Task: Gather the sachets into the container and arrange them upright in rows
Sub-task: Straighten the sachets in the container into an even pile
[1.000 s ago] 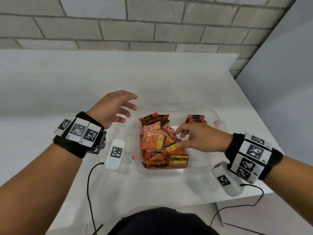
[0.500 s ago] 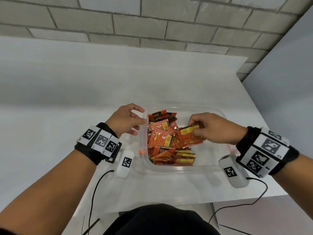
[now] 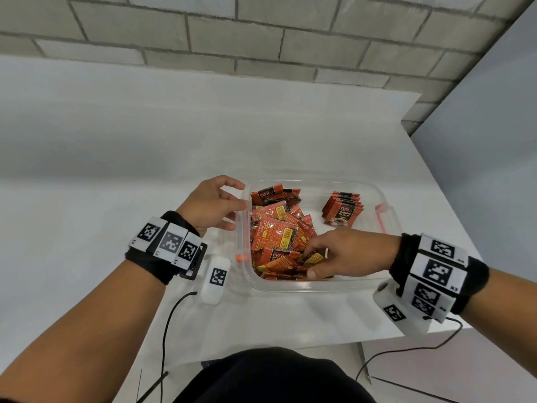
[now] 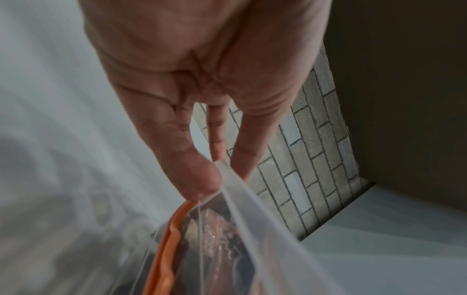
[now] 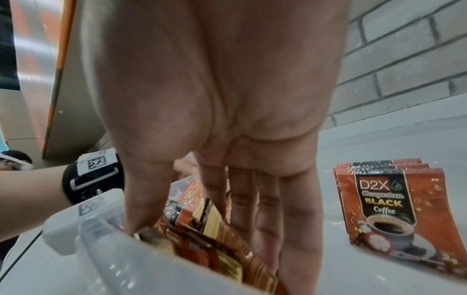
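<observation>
A clear plastic container (image 3: 319,287) stands on the white table. Its left half holds a loose pile of orange sachets (image 3: 276,237). A short row of upright sachets (image 3: 343,209) (image 5: 389,209) leans at the back right. My right hand (image 3: 311,263) (image 5: 177,221) reaches into the front of the pile, where thumb and index finger pinch a sachet (image 3: 315,258) (image 5: 215,219) with a yellow panel. My left hand (image 3: 236,206) (image 4: 222,173) rests against the left rim (image 4: 240,189), fingers straight, thumb on the outer wall.
Orange clips (image 3: 241,258) (image 4: 166,249) sit on the container's side walls. The table's right edge (image 3: 436,205) runs close to the container, with a grey partition beyond it. A brick wall stands behind. Black cables hang from both wrist units over the front edge.
My right hand carried a sachet to the back right, left it in the upright row and came back to the front of the pile. My left hand moved to the container's rim.
</observation>
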The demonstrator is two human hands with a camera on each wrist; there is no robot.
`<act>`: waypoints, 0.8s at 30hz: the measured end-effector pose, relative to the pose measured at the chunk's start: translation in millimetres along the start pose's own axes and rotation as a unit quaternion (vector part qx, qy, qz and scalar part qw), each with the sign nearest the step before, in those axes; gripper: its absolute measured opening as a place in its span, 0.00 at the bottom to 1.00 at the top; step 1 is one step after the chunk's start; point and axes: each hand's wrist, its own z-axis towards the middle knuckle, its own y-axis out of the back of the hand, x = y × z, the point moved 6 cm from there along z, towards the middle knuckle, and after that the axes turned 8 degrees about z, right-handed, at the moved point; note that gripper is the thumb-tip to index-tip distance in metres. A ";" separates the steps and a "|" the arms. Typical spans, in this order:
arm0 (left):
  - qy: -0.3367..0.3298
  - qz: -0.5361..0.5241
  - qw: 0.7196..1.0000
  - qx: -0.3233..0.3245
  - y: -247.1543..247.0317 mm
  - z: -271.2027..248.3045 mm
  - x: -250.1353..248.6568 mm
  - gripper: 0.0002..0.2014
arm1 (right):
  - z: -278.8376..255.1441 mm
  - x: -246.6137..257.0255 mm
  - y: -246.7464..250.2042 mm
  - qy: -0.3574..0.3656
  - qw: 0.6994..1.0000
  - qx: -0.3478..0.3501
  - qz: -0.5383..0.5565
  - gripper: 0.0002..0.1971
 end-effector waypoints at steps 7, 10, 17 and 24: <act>0.003 -0.003 1.000 -0.002 0.3 0.4 1.4 0.15 | 4.2 -0.6 5.7 0.006 1.000 0.003 -0.011 0.28; 0.004 0.000 1.000 -0.004 0.3 0.4 1.7 0.15 | 9.7 -3.3 -1.7 0.005 0.998 0.006 -0.064 0.25; 0.007 0.001 1.000 -0.004 -0.3 2.5 2.2 0.15 | 19.7 7.5 -8.8 0.020 0.990 0.008 -0.138 0.19; 0.006 0.007 1.000 -0.010 0.8 -0.7 0.9 0.17 | 7.8 14.7 11.4 0.041 0.990 -0.059 -0.120 0.12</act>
